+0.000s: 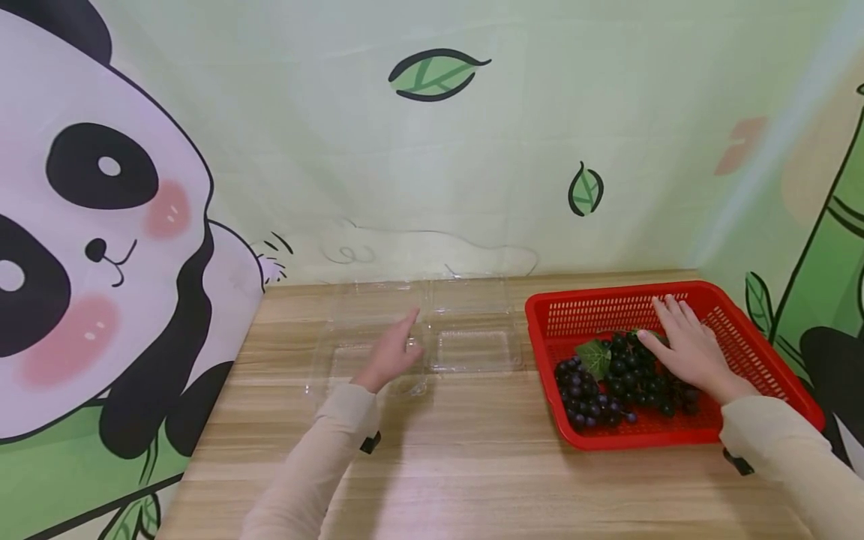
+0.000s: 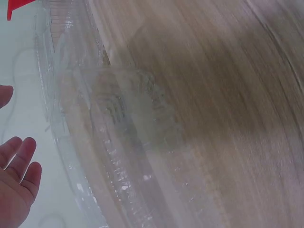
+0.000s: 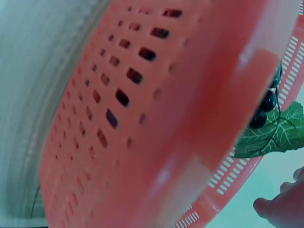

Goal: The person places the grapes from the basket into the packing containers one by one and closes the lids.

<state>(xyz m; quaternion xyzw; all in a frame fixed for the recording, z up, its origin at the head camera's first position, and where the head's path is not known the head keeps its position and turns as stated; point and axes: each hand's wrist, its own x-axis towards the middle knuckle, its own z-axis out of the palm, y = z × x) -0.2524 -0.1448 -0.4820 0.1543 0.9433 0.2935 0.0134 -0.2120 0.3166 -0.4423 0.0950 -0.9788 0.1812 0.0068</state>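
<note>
Grapes (image 1: 628,381), round, smooth and dark, sit in the red plastic basket (image 1: 648,439), just below and beside the right hand (image 1: 695,354). That hand has its fingers out straight and a bit apart; I can't tell if it touches them. A green leaf (image 1: 594,358) with pale lines lies among the grapes, left of that hand. Little holes fill the basket's walls. The left hand (image 1: 393,352), fingers loosely out, is over thin, shiny, see-through boxes (image 1: 475,351) on the stripy wood table (image 1: 472,465).
</note>
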